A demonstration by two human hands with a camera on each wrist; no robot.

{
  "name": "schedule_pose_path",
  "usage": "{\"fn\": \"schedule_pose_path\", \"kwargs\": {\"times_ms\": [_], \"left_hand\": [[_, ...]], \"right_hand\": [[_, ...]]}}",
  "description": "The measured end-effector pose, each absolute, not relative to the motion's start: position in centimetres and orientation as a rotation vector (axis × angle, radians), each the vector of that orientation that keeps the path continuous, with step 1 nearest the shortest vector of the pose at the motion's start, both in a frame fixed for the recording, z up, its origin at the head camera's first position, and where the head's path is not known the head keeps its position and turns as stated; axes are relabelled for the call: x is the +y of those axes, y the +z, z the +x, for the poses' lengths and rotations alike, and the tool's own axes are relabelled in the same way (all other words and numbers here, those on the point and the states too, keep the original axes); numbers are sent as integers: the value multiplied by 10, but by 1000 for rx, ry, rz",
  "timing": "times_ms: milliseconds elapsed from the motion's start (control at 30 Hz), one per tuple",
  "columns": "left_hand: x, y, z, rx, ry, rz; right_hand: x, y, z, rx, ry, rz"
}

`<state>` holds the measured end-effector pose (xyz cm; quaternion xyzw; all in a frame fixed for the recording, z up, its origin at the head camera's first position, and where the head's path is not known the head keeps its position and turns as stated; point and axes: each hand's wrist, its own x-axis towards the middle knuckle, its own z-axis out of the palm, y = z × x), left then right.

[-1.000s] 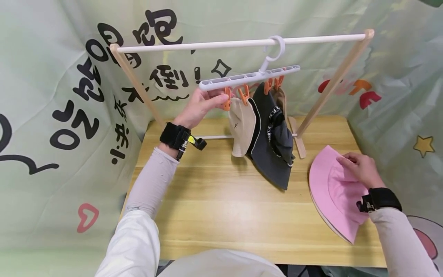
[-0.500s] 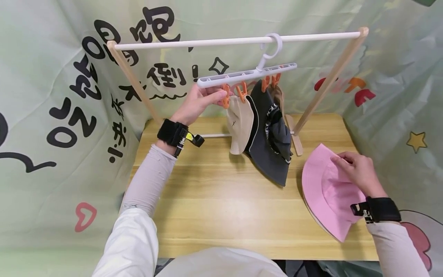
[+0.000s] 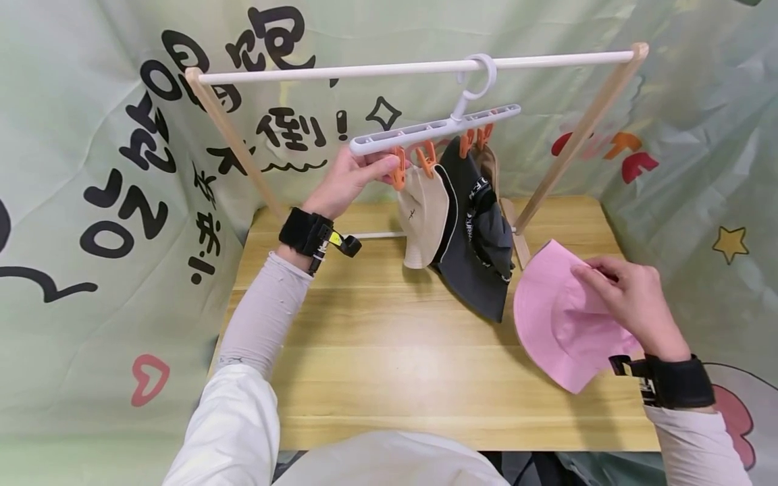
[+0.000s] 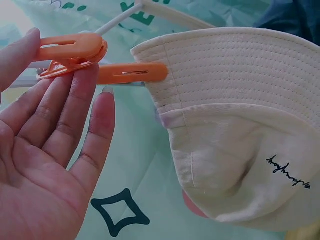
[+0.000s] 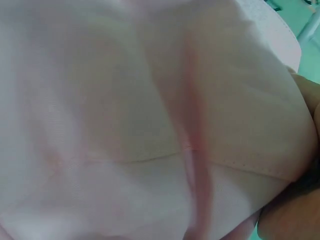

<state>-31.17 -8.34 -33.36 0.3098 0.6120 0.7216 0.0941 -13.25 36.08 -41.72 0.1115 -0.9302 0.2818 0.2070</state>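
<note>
My left hand [image 3: 349, 181] pinches an orange clothespin [image 3: 398, 169] at the near left end of the pale hanger [image 3: 425, 131]. In the left wrist view, the thumb lies on one arm of that clothespin and the fingertips lie under the other. Beside it, another orange clothespin [image 4: 135, 73] grips the brim of a beige bucket hat [image 4: 235, 145]. My right hand [image 3: 632, 300] holds a pink bucket hat [image 3: 562, 314] by its edge, thumb on the near side, above the table's right side. Pale cloth of this hat fills the right wrist view.
The hanger hooks over the white rod of a wooden-legged rack [image 3: 583, 138]. A dark grey hat [image 3: 456, 260] with a lettered band hangs behind the beige one, clipped by orange clothespins. Below lies the wooden table [image 3: 365, 364], with a printed cloth [image 3: 79, 351] around its back and sides.
My right hand has lifted the pink hat off the table and moved it left, toward the rack. The left hand keeps its hold on the clothespin.
</note>
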Motion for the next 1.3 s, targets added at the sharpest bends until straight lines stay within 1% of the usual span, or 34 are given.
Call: {"fn": "schedule_pose_path", "kwargs": {"times_ms": [133, 367, 700, 967, 1300], "left_hand": [[-81, -333, -310, 1820, 2134, 910], [-78, -335, -311, 1831, 2131, 948], [-72, -340, -313, 1800, 2184, 942], [-68, -335, -310, 1833, 2167, 917], [-68, -321, -293, 1809, 2179, 902]], "right_hand": [[342, -403, -132, -2571, 776, 358], [312, -391, -136, -2545, 708, 418], [265, -378, -152, -2504, 702, 499], [235, -372, -168, -2499, 753, 537], [210, -371, -179, -2508, 776, 569]]}}
